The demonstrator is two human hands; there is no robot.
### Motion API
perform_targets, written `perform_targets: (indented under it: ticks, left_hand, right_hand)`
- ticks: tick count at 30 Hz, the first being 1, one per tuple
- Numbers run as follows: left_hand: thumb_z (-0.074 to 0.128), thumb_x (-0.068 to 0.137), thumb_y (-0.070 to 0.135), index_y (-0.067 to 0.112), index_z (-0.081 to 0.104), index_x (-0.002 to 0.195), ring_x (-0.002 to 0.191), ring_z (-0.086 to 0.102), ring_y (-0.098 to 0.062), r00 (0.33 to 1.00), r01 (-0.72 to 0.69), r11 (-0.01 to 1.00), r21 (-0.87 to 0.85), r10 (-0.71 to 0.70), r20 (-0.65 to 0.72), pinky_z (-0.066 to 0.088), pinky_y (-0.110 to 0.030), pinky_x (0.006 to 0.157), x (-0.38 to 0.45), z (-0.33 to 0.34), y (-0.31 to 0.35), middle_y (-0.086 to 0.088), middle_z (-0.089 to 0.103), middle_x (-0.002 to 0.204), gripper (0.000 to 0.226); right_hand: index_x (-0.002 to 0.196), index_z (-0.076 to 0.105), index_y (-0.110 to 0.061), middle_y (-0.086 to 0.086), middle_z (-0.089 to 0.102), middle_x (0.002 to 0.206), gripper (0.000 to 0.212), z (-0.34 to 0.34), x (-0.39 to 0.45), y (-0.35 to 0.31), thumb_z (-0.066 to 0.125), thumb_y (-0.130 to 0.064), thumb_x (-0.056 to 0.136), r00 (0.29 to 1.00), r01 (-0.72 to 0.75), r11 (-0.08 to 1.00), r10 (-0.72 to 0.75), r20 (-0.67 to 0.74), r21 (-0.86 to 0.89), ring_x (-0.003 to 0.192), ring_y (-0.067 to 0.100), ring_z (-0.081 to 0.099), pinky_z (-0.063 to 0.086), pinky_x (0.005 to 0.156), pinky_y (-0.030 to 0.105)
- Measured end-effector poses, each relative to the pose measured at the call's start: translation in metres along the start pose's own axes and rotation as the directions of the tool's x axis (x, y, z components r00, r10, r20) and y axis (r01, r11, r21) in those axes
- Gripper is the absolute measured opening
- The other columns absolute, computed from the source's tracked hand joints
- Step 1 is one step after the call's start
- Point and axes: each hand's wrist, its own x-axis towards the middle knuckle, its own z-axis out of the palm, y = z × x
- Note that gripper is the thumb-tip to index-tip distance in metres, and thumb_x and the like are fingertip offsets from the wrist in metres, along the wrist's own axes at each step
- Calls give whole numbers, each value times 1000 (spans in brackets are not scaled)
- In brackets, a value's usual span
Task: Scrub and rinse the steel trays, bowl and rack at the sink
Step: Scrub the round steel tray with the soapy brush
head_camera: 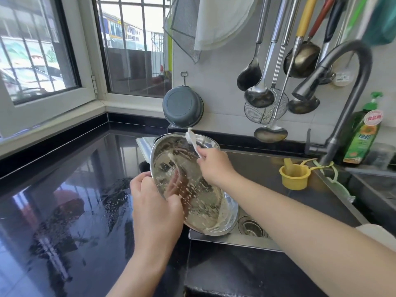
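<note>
The tray (192, 185), tilted over the sink (278, 168), looks stiff, light and soapy-slick, so its rim suits the left hand (154, 202) gripping it, while the right hand (214, 166) pinches what seems a cloth (192, 140).

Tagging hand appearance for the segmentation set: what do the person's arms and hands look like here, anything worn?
Both forearms are bare as far as the frame shows: no sleeves, gloves, watch or rings visible. The left hand and the right hand both look wet, but I can't be sure.
</note>
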Motion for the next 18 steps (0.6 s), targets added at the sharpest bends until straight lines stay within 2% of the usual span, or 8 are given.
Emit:
perform_targets:
  ticks: [4, 6, 8, 9, 12, 14, 16, 18]
  left_hand:
    - [59, 81, -6, 12, 57, 91, 96, 35, 33, 1000, 3, 1000, -25, -3, 1, 34, -1, 68, -2, 0, 6, 0, 47, 127, 20]
    - [61, 82, -5, 11, 58, 91, 96, 34, 34, 1000, 2, 1000, -22, -2, 3, 34, 2, 69, 0, 1, 3, 0, 49, 125, 19]
    - [66, 84, 0, 13, 60, 91, 99, 33, 33, 1000, 2, 1000, -15, -2, 10, 34, 1, 70, 1, 2, 0, 0, 51, 125, 16]
    - [66, 84, 0, 13, 60, 91, 100, 33, 32, 1000, 4, 1000, -14, -4, 7, 34, 0, 70, 1, 1, 0, 0, 51, 125, 16]
    - [59, 82, -3, 13, 56, 89, 102, 33, 30, 1000, 21, 999, -36, -21, 8, 32, -2, 72, 0, -1, 2, 0, 48, 123, 17]
    - [57, 81, -4, 14, 55, 89, 102, 37, 27, 999, 31, 999, -41, -30, 10, 32, -7, 71, -1, -2, 5, 1, 47, 125, 20]
    - [57, 82, -5, 14, 55, 90, 99, 39, 27, 1000, 26, 999, -38, -25, 14, 32, -7, 68, -2, -2, 6, 2, 46, 127, 20]
    - [60, 84, -4, 13, 56, 91, 96, 41, 30, 1000, 17, 999, -48, -16, 23, 36, -4, 66, -4, -2, 7, 4, 45, 126, 19]
  right_hand:
    - [142, 57, -23, 15, 59, 136, 42, -5, -2, 8, 50, -12, 102, 978, -205, 976, 201, -55, -72, 110, 35, 62, 52, 87, 34]
    - [146, 54, -24, 13, 60, 135, 44, -1, -7, 2, 52, -14, 103, 992, -124, 992, 124, -34, -23, 104, 31, 64, 55, 88, 37]
    - [149, 49, -30, 7, 61, 134, 48, 7, -12, -1, 55, -17, 103, 1000, 13, 998, -13, 7, 67, 91, 23, 62, 57, 86, 41]
    - [150, 48, -32, 5, 61, 134, 50, 9, -13, 0, 56, -17, 103, 999, 32, 996, -34, 21, 84, 88, 22, 62, 57, 86, 42]
    - [148, 52, -30, 7, 62, 130, 47, 6, -16, 13, 53, -16, 103, 990, -142, 983, 143, -5, 113, 90, 26, 65, 58, 83, 41]
    - [136, 63, -25, 7, 63, 113, 40, 1, -23, 19, 47, -13, 102, 971, -231, 967, 236, -42, 107, 85, 27, 63, 56, 73, 39]
    - [112, 72, -19, 6, 62, 95, 32, -6, -28, 16, 45, -10, 98, 974, -217, 976, 215, -74, -14, 77, 26, 59, 45, 62, 31]
    - [95, 71, -13, 8, 64, 88, 23, -20, -22, 8, 48, -10, 91, 983, -180, 966, 173, -56, -187, 76, 28, 59, 42, 61, 29]
